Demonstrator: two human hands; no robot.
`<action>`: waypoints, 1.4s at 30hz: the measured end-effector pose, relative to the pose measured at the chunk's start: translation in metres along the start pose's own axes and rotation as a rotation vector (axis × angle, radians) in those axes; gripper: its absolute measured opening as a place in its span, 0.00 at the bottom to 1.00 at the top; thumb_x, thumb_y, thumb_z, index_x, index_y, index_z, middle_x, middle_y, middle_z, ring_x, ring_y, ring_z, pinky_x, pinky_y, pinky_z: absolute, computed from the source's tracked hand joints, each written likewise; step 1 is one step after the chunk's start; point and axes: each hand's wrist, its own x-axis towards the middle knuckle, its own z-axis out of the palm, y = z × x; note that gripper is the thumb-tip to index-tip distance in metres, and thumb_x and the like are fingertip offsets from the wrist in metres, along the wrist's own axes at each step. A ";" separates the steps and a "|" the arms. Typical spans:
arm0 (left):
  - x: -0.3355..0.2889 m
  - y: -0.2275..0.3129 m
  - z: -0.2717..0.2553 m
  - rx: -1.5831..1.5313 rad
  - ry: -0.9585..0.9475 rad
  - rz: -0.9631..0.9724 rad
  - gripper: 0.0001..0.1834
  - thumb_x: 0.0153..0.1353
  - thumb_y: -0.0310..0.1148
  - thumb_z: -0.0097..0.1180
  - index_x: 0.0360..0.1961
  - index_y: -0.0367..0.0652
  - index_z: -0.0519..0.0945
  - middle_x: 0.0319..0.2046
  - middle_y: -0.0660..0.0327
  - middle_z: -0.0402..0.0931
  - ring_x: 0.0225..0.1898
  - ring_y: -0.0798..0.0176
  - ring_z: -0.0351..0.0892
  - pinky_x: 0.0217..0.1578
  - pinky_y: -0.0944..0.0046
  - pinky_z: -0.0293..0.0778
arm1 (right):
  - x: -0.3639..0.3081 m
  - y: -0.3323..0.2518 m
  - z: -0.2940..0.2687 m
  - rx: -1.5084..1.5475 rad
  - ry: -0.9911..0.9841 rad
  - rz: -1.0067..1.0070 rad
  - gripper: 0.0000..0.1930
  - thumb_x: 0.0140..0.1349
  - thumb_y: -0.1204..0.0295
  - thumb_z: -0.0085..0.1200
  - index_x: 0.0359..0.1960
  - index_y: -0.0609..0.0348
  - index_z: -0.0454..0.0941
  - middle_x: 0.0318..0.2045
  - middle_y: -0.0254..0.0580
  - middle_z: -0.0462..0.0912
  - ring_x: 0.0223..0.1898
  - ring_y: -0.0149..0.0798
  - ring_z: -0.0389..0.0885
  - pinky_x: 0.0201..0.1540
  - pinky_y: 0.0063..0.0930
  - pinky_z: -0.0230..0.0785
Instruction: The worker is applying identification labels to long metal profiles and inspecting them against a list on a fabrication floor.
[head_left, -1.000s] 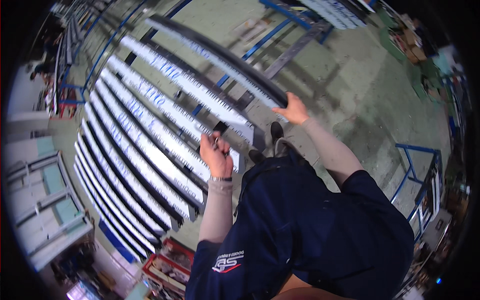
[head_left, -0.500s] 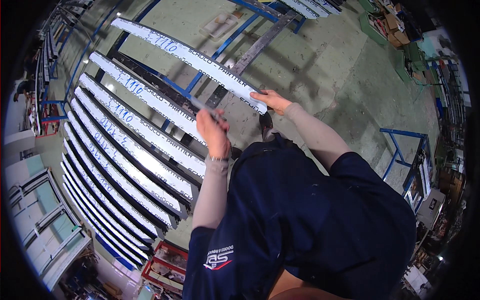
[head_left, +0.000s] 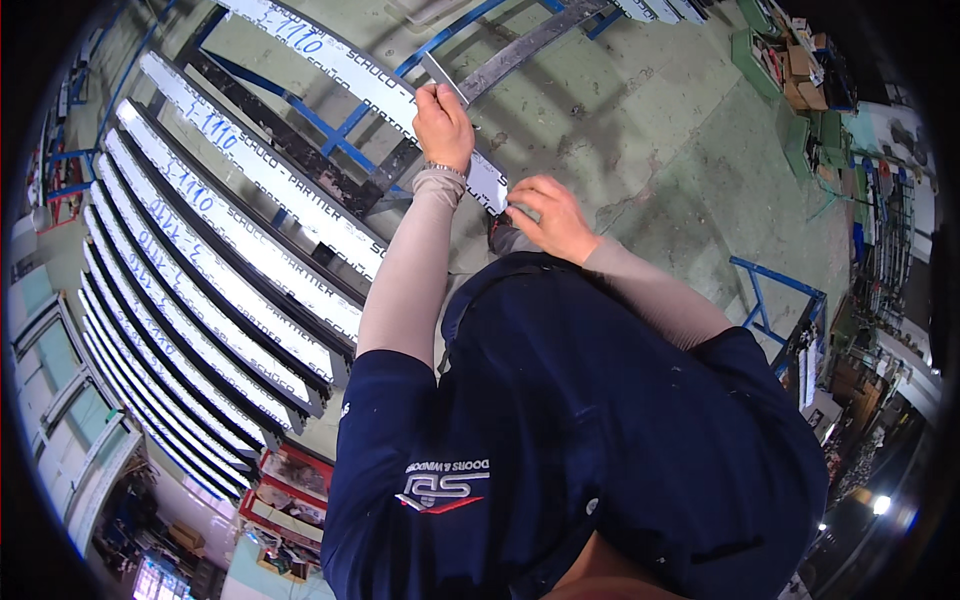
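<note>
A long white-filmed profile (head_left: 365,75) with dark edges and blue handwriting runs from the upper left toward me. Over its near part, my left hand (head_left: 443,128) is closed round a flat grey tool (head_left: 440,74) whose exact kind I cannot make out. The tool's straight blade-like end sticks up past the fingers. At the profile's near end, my right hand (head_left: 552,218) has its thumb and curled fingers on the tip.
Several similar white-filmed profiles (head_left: 235,245) lie side by side at the left. Blue and dark metal stand bars (head_left: 335,135) support them. A red rack (head_left: 290,480) stands at lower left, a blue frame (head_left: 780,280) at right. Green bins (head_left: 760,60) with cardboard boxes are at upper right.
My left hand, with the grey tool, has moved up and right from beside the second profile to over the nearest one. My right hand has shifted slightly at the tip. The view has shifted.
</note>
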 end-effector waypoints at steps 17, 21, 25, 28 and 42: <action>0.005 0.000 -0.002 0.022 -0.008 -0.012 0.15 0.72 0.40 0.50 0.41 0.37 0.77 0.29 0.40 0.82 0.34 0.33 0.83 0.35 0.42 0.76 | 0.009 -0.006 0.001 -0.309 -0.145 -0.196 0.07 0.57 0.73 0.62 0.37 0.57 0.85 0.36 0.35 0.82 0.44 0.41 0.80 0.50 0.36 0.72; 0.005 -0.001 -0.002 0.013 -0.002 0.010 0.15 0.72 0.40 0.50 0.41 0.37 0.77 0.29 0.40 0.82 0.34 0.33 0.82 0.36 0.42 0.76 | 0.012 0.002 0.001 -0.361 -0.171 -0.309 0.07 0.57 0.72 0.63 0.37 0.55 0.85 0.37 0.34 0.81 0.44 0.40 0.80 0.49 0.35 0.72; 0.004 -0.001 -0.001 0.027 -0.014 0.000 0.15 0.72 0.40 0.50 0.41 0.37 0.77 0.29 0.40 0.82 0.34 0.32 0.82 0.36 0.42 0.76 | 0.024 0.001 -0.004 -0.490 -0.316 -0.424 0.04 0.58 0.70 0.58 0.34 0.53 0.82 0.34 0.32 0.79 0.42 0.37 0.78 0.48 0.33 0.69; 0.005 0.000 -0.004 0.017 -0.043 -0.030 0.15 0.72 0.42 0.48 0.43 0.39 0.77 0.31 0.38 0.82 0.37 0.30 0.82 0.39 0.38 0.76 | 0.036 -0.005 -0.009 -0.585 -0.450 -0.493 0.04 0.60 0.70 0.56 0.35 0.53 0.80 0.33 0.32 0.77 0.41 0.36 0.77 0.48 0.32 0.68; 0.006 0.000 -0.002 0.012 -0.047 -0.044 0.15 0.72 0.42 0.48 0.43 0.40 0.76 0.30 0.39 0.82 0.35 0.31 0.82 0.38 0.38 0.76 | 0.071 -0.011 -0.011 -0.517 -0.611 -0.397 0.06 0.64 0.70 0.54 0.36 0.56 0.81 0.35 0.37 0.80 0.44 0.41 0.79 0.50 0.39 0.70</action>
